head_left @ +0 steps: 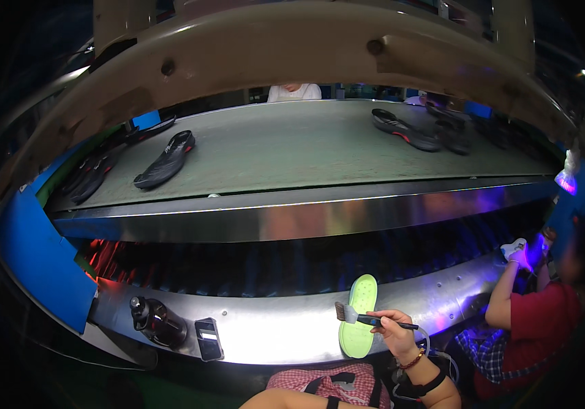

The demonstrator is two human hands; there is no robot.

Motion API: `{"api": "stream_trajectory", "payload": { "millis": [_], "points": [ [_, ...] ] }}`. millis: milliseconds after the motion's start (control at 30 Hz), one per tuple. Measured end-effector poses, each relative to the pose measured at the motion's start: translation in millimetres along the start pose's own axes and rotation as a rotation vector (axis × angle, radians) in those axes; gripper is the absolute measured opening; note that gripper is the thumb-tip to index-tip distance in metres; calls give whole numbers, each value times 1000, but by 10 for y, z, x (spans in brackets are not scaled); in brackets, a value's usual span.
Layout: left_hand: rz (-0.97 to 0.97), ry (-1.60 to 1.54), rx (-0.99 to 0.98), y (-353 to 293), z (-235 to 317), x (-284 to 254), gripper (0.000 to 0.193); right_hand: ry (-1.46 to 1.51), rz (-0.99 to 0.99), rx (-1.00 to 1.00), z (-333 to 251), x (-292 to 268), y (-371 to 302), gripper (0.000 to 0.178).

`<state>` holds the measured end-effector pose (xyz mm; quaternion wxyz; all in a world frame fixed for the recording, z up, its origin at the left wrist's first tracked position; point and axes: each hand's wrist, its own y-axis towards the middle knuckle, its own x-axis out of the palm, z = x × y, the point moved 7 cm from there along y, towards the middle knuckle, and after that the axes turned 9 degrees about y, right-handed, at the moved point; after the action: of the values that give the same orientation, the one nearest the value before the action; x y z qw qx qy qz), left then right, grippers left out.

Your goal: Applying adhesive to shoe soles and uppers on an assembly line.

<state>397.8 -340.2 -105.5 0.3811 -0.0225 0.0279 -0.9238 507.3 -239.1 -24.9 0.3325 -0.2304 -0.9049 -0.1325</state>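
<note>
My right hand [396, 334] is closed around the black handle of a flat brush [349, 314]. The brush points left, its brown bristles level with the middle of a light green shoe sole [356, 345]. That sole lies lengthwise on the metal ledge [272, 334], under the brush; whether the bristles touch it I cannot tell. Part of my left forearm [285, 399], with a dark band, shows at the lower edge; the left hand itself is out of the picture.
A dark bottle [159, 322] and a phone [209, 339] sit on the ledge's left part. Beyond a dark gap, black soles [167, 161] lie on a green conveyor belt [272, 150]. At the right, a co-worker in a red top [544, 317] handles something pale. A curved beam [272, 51] spans overhead.
</note>
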Motion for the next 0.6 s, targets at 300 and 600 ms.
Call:
{"api": "stream_trajectory", "payload": {
  "millis": [300, 600],
  "points": [
    [194, -13, -114, -834, 181, -549, 21, -3, 205, -28, 73, -457, -75, 18],
    [901, 644, -467, -1581, 2562, -2306, 36, 270, 379, 9, 485, -942, -204, 22]
  ]
}}
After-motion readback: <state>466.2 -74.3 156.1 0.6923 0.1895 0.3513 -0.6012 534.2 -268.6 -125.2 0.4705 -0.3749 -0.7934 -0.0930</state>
